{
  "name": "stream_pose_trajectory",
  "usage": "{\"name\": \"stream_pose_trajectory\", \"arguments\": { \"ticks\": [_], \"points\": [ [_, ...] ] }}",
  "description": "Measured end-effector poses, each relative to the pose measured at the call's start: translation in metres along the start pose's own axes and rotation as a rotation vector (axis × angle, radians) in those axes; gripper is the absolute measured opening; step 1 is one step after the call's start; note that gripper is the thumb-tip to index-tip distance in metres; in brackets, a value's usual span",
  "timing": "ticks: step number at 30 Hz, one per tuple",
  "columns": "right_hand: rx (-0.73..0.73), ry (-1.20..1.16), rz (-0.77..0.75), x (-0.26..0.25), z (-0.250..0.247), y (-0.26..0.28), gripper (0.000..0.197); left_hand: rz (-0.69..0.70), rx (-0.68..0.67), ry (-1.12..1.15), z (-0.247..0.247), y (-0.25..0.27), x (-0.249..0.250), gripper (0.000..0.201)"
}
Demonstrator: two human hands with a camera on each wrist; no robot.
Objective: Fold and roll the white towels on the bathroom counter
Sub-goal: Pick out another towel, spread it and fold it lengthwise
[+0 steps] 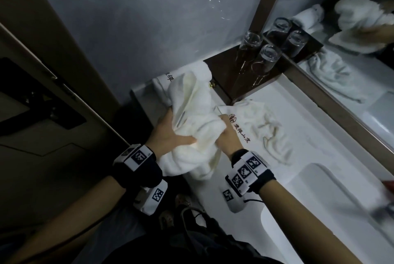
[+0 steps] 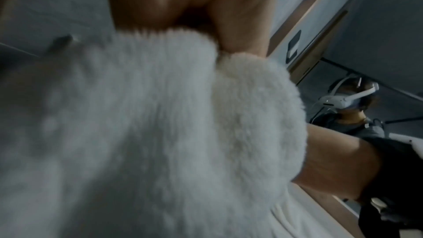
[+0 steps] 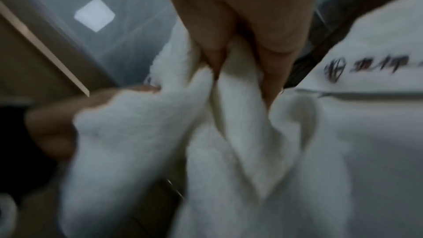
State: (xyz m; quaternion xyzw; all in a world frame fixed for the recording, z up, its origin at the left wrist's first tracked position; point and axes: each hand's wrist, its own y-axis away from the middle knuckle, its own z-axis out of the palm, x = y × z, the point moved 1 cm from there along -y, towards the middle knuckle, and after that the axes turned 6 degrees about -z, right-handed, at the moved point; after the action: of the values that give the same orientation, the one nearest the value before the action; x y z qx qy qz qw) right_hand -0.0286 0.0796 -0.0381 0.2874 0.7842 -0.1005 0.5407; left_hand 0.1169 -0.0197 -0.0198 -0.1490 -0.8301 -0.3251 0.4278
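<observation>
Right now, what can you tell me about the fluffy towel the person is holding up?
The held towel is white, thick and fluffy, like terry cloth. It is bunched and crumpled, not yet folded, lifted above the counter's edge with its lower end drooping. The left hand grips it from the left, and the right hand pinches a fold between thumb and fingers. Whether it touches the towels behind it cannot be told.

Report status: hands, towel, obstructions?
Left hand and right hand both grip bunched white towel, unfolded. Second towel crumpled beside. Glasses behind, apart.
</observation>
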Motion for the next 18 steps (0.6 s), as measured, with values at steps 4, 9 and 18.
{"name": "stream_pose_trajectory", "arguments": {
  "ticks": [4, 9, 18],
  "points": [
    [-0.217, 0.389, -0.029, 0.027, -0.019, -0.002, 0.058, -0.041, 0.084, -0.028, 0.0, -0.004, -0.014, 0.089],
    [-0.253, 0.808, 0.079, 0.06, -0.041, -0.012, 0.056, -0.062, 0.054, 0.02, 0.005, -0.012, -0.016, 0.098],
    [-0.19, 0.846, 0.206, 0.085, -0.065, -0.014, 0.052, -0.123, 0.074, 0.077, 0.017, -0.024, -0.01, 0.098]
  ]
}}
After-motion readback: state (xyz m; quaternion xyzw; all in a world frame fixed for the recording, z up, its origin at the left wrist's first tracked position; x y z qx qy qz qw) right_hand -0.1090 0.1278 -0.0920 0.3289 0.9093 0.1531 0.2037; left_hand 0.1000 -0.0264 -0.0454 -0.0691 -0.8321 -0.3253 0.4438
